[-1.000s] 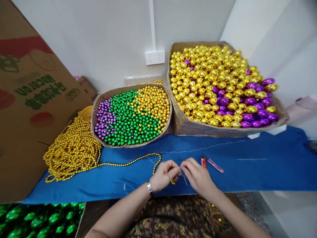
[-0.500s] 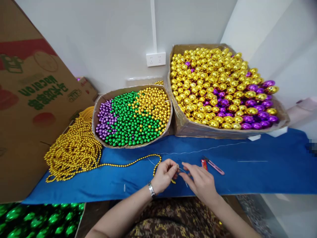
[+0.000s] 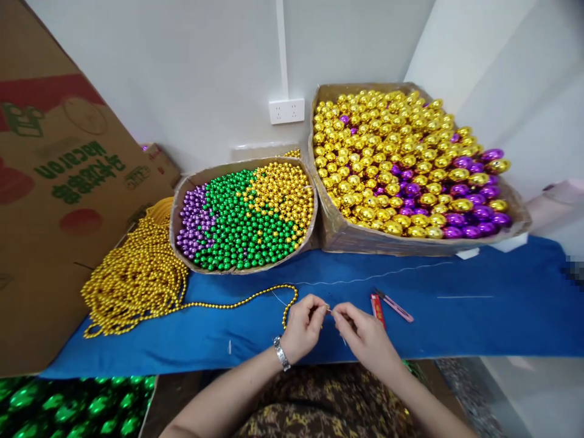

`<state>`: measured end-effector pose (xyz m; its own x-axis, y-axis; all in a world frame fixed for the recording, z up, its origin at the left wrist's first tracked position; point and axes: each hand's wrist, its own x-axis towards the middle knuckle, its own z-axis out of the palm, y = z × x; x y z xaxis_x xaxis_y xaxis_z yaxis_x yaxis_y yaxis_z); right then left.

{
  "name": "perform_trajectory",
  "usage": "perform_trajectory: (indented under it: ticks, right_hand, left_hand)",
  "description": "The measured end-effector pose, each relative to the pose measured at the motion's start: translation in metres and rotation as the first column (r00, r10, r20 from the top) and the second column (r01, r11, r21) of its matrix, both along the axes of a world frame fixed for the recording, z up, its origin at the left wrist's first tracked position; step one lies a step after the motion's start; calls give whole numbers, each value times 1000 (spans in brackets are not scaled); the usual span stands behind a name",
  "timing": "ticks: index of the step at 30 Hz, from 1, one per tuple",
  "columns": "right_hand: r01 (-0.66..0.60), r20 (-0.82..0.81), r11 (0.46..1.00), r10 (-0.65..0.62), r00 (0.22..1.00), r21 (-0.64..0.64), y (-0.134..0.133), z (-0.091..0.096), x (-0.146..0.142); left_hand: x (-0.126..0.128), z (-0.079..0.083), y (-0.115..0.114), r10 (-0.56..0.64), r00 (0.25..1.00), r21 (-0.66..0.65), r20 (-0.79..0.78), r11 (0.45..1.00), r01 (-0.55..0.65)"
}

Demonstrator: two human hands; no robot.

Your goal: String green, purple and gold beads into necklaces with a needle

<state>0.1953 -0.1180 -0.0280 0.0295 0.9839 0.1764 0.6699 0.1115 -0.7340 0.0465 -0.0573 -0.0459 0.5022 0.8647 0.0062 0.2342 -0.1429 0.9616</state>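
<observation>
Thread [image 3: 329, 311] (left hand [image 3: 302, 326], right hand [image 3: 367, 338]) near cloth-edge [image 3: 205, 364]

Gold bead strand [image 3: 237, 301] — shiny, slack, in a loose curve over blue cloth [image 3: 456, 322], from heaped coil [image 3: 132, 280] to near edge.

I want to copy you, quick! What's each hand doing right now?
Left hand: closed, pinching the end of the gold bead strand.
Right hand: closed, pinching the thin thread.

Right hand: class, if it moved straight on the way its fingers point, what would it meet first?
Probably the left hand, whose pinched grip faces it, nearly touching, above the blue cloth.
</observation>
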Motion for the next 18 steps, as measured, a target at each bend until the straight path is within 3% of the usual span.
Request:
perform_trajectory:
  ticks: [6, 12, 18]
  right_hand:
    - [-71, 372, 964, -31, 928, 256, 2, -3, 12]
    - [-167, 404, 933, 27, 915, 318, 8, -2, 18]
    - [-202, 398, 923, 59, 915, 327, 13, -5, 16]
  left_hand:
    - [-3, 2, 4, -97, 990, -185, 99, 976, 114]
    - [-3, 3, 8, -167, 965, -398, 201, 886, 237]
    - [-3, 3, 7, -156, 951, -480, 267, 834, 272]
